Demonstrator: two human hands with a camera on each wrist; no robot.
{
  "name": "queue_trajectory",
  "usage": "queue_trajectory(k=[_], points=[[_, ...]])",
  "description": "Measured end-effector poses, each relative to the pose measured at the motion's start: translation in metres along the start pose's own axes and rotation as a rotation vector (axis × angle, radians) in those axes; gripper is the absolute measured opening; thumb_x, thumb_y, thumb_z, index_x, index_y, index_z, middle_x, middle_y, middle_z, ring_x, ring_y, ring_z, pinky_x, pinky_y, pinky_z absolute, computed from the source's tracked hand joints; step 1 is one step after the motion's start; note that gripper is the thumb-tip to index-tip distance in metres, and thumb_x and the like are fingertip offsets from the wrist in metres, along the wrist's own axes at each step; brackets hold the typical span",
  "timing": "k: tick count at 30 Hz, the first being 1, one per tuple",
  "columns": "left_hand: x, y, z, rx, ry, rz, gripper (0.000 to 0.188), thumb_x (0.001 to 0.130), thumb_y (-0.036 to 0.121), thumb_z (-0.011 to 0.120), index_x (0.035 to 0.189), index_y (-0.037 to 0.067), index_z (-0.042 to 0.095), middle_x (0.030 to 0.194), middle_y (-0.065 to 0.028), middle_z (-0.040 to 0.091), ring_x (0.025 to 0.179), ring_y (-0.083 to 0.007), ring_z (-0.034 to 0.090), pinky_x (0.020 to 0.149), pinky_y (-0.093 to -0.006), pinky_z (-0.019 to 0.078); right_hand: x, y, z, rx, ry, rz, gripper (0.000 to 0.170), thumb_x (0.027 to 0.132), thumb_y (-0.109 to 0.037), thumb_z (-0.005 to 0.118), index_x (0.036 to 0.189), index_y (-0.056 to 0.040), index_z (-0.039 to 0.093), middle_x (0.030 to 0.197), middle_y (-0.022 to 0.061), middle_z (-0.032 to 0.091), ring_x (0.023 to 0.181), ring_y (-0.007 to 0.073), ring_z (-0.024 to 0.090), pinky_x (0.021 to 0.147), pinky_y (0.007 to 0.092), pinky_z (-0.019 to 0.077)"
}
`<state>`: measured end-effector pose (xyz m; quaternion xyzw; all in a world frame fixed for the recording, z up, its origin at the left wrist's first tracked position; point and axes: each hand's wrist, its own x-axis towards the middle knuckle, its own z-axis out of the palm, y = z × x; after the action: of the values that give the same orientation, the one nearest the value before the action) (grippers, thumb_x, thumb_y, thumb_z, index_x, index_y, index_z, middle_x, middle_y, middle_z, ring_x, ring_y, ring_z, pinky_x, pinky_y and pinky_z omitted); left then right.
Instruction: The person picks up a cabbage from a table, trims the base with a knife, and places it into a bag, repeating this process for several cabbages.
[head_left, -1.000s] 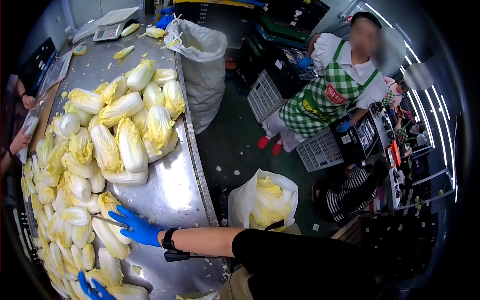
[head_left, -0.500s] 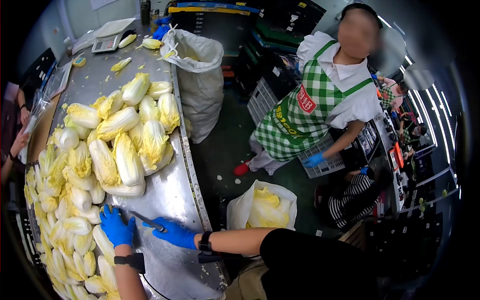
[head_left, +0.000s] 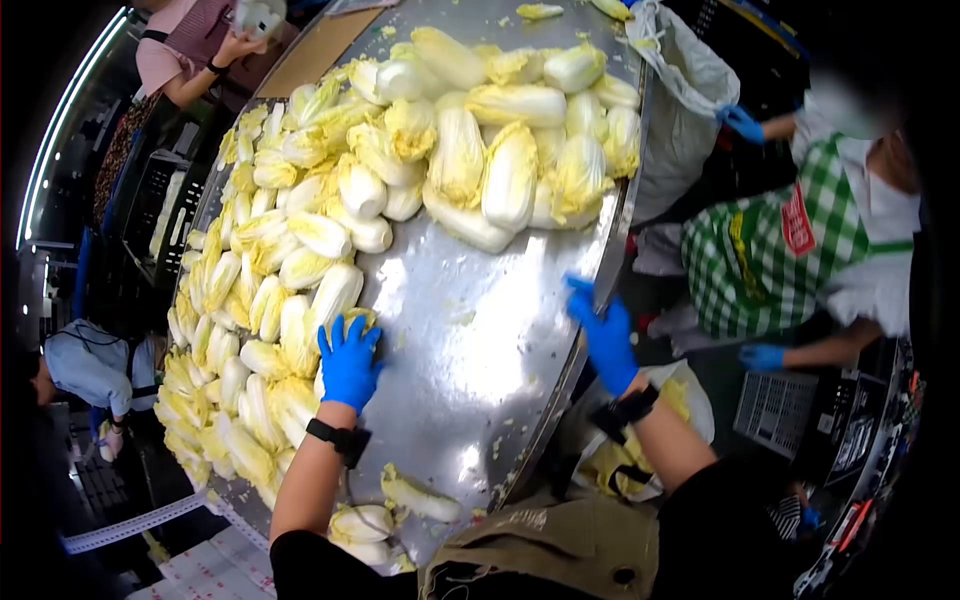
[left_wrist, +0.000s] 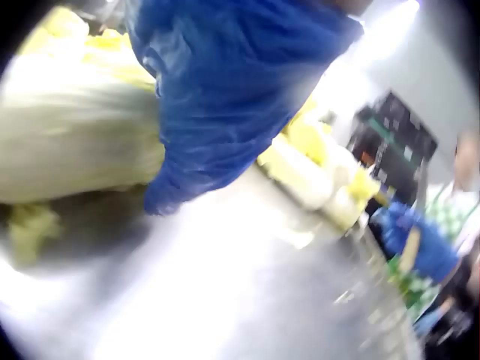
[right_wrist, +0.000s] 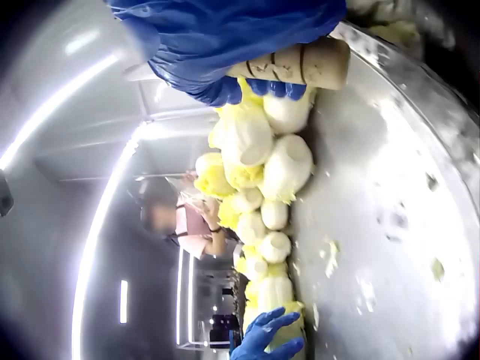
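My left hand (head_left: 350, 362), in a blue glove, is at the near edge of the napa cabbage heap (head_left: 300, 235) with its fingers spread. In the left wrist view it blurs beside a pale napa cabbage (left_wrist: 75, 139). My right hand (head_left: 608, 340), gloved too, is raised at the table's right edge. It grips a knife by its banded wooden handle (right_wrist: 322, 64), plain in the right wrist view; the blade is mostly hidden. More cabbages (head_left: 508, 175) lie piled at the far end of the metal table (head_left: 450, 330).
A white sack (head_left: 685, 100) stands off the table's far right corner; another sack (head_left: 695, 400), holding yellow leaves, is beside my right forearm. A person in a green checked apron (head_left: 775, 255) stands at right. Loose cabbages (head_left: 420, 495) lie near my waist.
The head view has swung left. My hands, close together half a second ago, are now wide apart, the right with its knife out at the table's edge. The aproned person has shifted.
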<state>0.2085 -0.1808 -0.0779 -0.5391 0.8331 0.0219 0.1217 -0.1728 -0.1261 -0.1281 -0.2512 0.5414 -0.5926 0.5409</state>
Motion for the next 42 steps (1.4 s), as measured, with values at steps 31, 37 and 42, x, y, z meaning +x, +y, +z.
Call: queue_trajectory(k=[31, 37, 42], points=[[-0.113, -0.001, -0.05, -2.111, 0.576, -0.756, 0.047, 0.086, 0.014, 0.062, 0.128, -0.001, 0.046, 0.11, -0.0126, 0.061, 0.096, -0.0229, 0.063, 0.086, -0.0356, 0.0523, -0.032, 0.01, 0.261, 0.002, -0.829, 0.448, 0.046, 0.088, -0.016, 0.066, 0.127, -0.0002, 0.048, 0.116, 0.0093, 0.059, 0.107, 0.0157, 0.055, 0.091, 0.031, 0.0478], [-0.156, -0.158, -0.006, -0.658, 0.719, -1.083, 0.075, 0.086, 0.02, 0.067, 0.145, 0.0, 0.025, 0.141, -0.018, 0.04, 0.128, -0.0251, 0.04, 0.104, -0.0362, 0.0345, -0.043, 0.047, 0.372, -0.057, -1.015, 0.063, 0.057, 0.085, -0.029, 0.068, 0.129, -0.0006, 0.046, 0.107, 0.0121, 0.06, 0.096, 0.0202, 0.057, 0.086, 0.0314, 0.047], [-0.009, -0.05, -0.089, -1.074, 0.801, -0.285, 0.054, 0.089, 0.009, 0.061, 0.139, 0.002, 0.039, 0.137, -0.0136, 0.045, 0.121, -0.0227, 0.045, 0.102, -0.0367, 0.0366, -0.011, -0.012, 0.233, -0.201, -0.72, -0.239, 0.033, 0.091, -0.006, 0.06, 0.123, -0.0065, 0.055, 0.118, 0.0048, 0.058, 0.1, 0.0108, 0.057, 0.084, 0.0255, 0.0473]])
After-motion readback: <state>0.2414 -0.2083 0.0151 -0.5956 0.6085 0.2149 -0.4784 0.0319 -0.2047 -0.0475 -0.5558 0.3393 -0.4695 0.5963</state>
